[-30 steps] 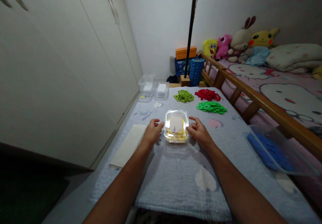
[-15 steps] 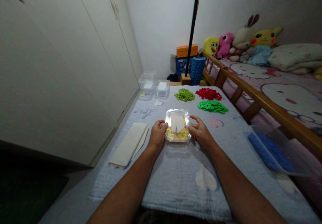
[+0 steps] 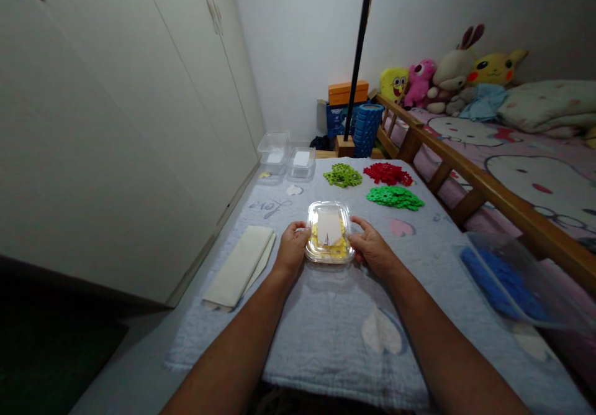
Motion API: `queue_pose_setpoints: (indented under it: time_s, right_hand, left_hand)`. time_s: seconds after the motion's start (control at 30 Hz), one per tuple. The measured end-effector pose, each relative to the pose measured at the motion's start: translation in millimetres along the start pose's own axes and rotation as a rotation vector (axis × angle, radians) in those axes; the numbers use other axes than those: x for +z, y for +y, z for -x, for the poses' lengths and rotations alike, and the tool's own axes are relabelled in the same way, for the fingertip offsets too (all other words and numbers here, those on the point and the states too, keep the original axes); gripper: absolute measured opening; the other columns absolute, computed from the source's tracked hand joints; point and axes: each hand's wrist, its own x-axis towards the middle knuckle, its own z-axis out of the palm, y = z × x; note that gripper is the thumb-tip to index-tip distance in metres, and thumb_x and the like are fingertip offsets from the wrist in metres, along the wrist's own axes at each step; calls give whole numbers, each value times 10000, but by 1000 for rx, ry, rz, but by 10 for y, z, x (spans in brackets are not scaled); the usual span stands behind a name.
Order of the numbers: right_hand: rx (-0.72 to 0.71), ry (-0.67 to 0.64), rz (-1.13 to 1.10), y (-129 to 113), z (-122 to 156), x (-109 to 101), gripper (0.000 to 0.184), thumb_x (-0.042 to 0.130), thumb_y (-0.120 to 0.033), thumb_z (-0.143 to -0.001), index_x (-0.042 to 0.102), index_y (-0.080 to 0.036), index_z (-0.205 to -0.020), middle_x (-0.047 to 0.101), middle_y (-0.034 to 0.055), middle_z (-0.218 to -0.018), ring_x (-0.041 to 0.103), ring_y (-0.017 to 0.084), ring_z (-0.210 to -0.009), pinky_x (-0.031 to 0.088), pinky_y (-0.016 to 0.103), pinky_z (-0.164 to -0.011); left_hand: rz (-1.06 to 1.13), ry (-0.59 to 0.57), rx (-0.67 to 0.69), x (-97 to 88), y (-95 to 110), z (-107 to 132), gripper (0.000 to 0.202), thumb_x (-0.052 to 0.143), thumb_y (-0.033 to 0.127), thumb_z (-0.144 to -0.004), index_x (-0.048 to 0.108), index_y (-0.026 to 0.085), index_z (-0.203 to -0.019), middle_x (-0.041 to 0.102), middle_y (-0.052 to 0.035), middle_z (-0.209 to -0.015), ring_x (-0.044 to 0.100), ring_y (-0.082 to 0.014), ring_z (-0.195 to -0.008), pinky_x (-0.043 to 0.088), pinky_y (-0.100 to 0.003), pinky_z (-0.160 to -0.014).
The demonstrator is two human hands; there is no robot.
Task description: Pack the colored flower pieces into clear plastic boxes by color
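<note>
A clear plastic container [image 3: 329, 256] with its lid on sits in the middle of the table, yellow pieces and a pale label or card [image 3: 329, 227] showing through the top. My left hand [image 3: 293, 248] grips its left side, thumb at the rim. On the opposite side, my right hand [image 3: 370, 244] holds it with the thumb near the edge and the fingers curled behind. Beyond it lie piles of lime-green pieces [image 3: 343, 176], red pieces [image 3: 388, 173] and green pieces [image 3: 395, 197].
A folded cream cloth or sheet [image 3: 242, 266] lies at the left. Clear containers [image 3: 302, 161] stand at the far left corner. A clear bin with blue pieces [image 3: 503, 284] is at the right edge, beside the wooden bed rail [image 3: 465, 160]. A black pole [image 3: 357, 54] rises behind the table.
Both hands keep hold of the container, which stays in nearly the same place. The fingers of my right hand have shifted slightly lower against its side. The view has moved a little.
</note>
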Motion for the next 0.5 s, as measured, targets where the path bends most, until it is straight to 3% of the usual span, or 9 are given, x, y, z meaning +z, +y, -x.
queue_pose_setpoints:
  time_s: [0.2, 0.33, 0.5]
  right_hand:
    - [0, 17, 6, 10, 3, 3, 848, 719, -481, -719, 359, -143, -1409, 499, -142, -484, 362, 71, -331, 266, 170, -321]
    - [-20, 39, 21, 35, -7, -3, 847, 709, -466, -729, 358, -133, -1424, 483, -144, -470, 367, 74, -333, 269, 166, -320]
    - [-18, 47, 39, 39, -6, -2, 858, 699, -465, -728, 354, -118, -1432, 495, -140, -467, 368, 78, -322, 278, 172, -315]
  left_hand:
    - [20, -39, -5, -19, 1, -2, 562, 794, 529, -666, 547, 184, -1035, 615, 50, -631, 577, -118, -522, 442, -220, -527]
    - [3, -109, -64, -112, 75, 35, 652, 743, 603, -716, 511, 193, -1167, 497, 104, -589, 460, -76, -430, 351, -186, -443]
    - [-202, -340, -142, -273, 230, 101, 881, 836, 424, -647, 385, 203, -1371, 501, 123, -596, 446, -81, -412, 372, -201, -429]
